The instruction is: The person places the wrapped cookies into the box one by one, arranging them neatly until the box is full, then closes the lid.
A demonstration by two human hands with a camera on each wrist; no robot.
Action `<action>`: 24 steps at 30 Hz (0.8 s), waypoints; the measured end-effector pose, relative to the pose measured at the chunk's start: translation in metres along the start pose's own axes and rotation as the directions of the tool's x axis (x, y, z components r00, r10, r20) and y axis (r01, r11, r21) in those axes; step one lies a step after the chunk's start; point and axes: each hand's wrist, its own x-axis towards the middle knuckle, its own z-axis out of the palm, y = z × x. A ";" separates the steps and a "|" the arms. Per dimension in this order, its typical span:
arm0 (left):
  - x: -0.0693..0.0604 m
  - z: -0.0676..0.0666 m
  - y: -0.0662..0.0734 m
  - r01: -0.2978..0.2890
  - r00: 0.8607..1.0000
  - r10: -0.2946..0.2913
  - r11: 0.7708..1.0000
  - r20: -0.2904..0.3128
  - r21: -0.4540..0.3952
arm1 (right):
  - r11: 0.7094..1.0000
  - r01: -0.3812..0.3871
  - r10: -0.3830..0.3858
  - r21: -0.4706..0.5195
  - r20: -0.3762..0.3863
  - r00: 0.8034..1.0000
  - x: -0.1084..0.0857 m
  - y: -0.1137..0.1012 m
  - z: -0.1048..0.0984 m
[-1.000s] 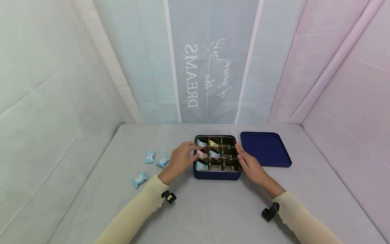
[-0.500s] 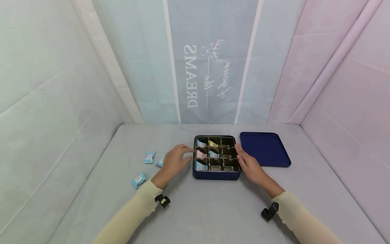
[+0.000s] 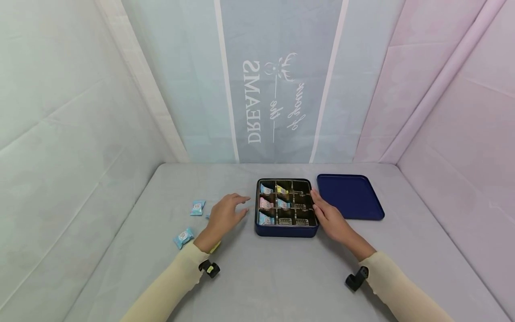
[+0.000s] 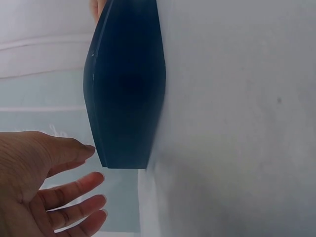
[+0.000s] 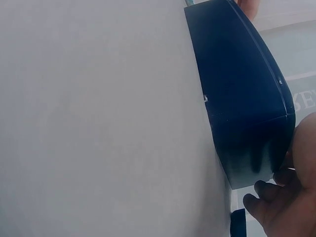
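A dark blue tin point(image 3: 286, 231) holds a tray divided into compartments. Down its left column lie a blue candy point(image 3: 266, 189), a pink candy point(image 3: 265, 203) and another blue candy point(image 3: 266, 219). The middle column has a yellow candy point(image 3: 282, 190) at the back and a blue candy point(image 3: 283, 204) below it. My left hand point(image 3: 223, 219) hovers left of the tin, thumb and fingers apart, holding nothing. My right hand point(image 3: 331, 220) rests its fairly straight fingers against the tin's right side; the right wrist view shows its fingertips point(image 5: 264, 190) by the tin's corner.
A blue lid point(image 3: 351, 197) lies right of the tin. On the grey table point(image 3: 277, 277), two blue candies point(image 3: 197, 207) point(image 3: 183, 237) lie at left. Another blue one is mostly hidden behind my left hand, and something yellow point(image 3: 215, 247) shows beside that wrist. Fabric walls surround the table.
My left hand has drawn back leftward from the pink candy in the tin, which stays in its compartment. Something yellow has come into sight by that wrist. The right hand has stayed put.
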 end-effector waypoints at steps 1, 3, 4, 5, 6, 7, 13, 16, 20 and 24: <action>0.000 0.000 0.000 0.000 1.000 0.000 1.000 0.001 0.001 | 1.000 -0.003 0.003 0.000 0.001 1.000 0.000 -0.001 0.000; -0.001 -0.002 -0.001 -0.001 1.000 0.001 1.000 0.003 0.003 | 1.000 -0.008 0.008 0.000 0.000 1.000 0.000 -0.001 -0.001; -0.002 -0.002 -0.002 -0.001 1.000 0.001 1.000 0.005 0.001 | 1.000 -0.010 0.010 0.002 0.000 1.000 0.000 -0.002 -0.002; -0.002 -0.002 -0.002 -0.003 1.000 0.003 1.000 0.005 -0.002 | 1.000 -0.012 0.012 0.003 0.001 1.000 0.000 -0.002 -0.002; -0.003 -0.003 -0.003 -0.003 1.000 0.003 1.000 0.006 -0.006 | 1.000 -0.014 0.014 0.002 0.003 1.000 0.000 -0.003 -0.002; -0.003 -0.004 -0.004 -0.004 1.000 0.004 1.000 0.004 -0.012 | 1.000 -0.014 0.014 0.003 0.005 1.000 0.000 -0.003 -0.003; -0.008 -0.006 -0.010 0.012 1.000 -0.012 1.000 0.002 -0.019 | 1.000 -0.011 0.011 0.003 0.003 1.000 0.001 -0.005 -0.004; -0.010 -0.008 -0.013 0.035 0.999 -0.035 0.999 0.014 -0.010 | 1.000 -0.011 0.011 0.001 0.000 1.000 0.001 -0.006 -0.004; -0.013 -0.009 -0.014 0.055 0.998 -0.055 0.998 0.022 -0.008 | 1.000 -0.010 0.010 -0.005 -0.001 1.000 0.002 -0.005 -0.004; -0.016 -0.012 -0.016 0.056 0.998 -0.056 0.998 0.018 -0.020 | 1.000 -0.008 0.009 -0.008 0.001 1.000 0.002 -0.005 -0.004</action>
